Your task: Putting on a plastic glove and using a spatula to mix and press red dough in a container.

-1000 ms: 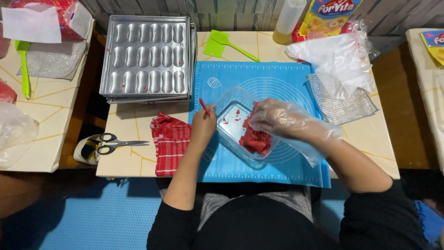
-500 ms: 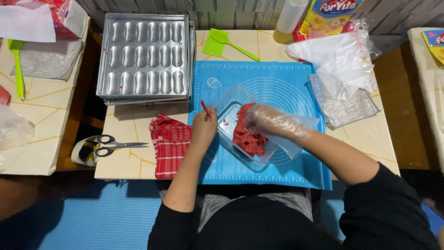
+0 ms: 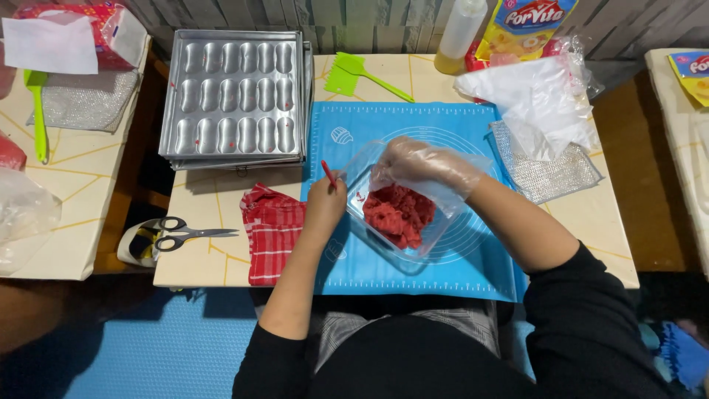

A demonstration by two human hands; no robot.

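Note:
A clear rectangular container (image 3: 369,170) holding red crumbly dough (image 3: 399,214) rests on a blue silicone mat (image 3: 413,266). My right hand (image 3: 425,164), in a clear plastic glove, reaches over the container's far rim, just above the dough. My left hand (image 3: 325,203) sits at the container's left edge and grips a thin red stick (image 3: 329,174). Whether the gloved fingers pinch any dough is hidden.
A metal mould tray (image 3: 233,92) with oblong hollows lies at the back left. A red checked cloth (image 3: 273,229) and scissors (image 3: 188,233) lie left of the mat. A green spatula (image 3: 362,74), squeeze bottle (image 3: 459,33), plastic bags (image 3: 539,100) and a silver pad (image 3: 543,170) crowd the back right.
My gloved right hand has moved from the container's near right side up over its far end. The red dough now lies spread in the container's middle. The left hand stays put.

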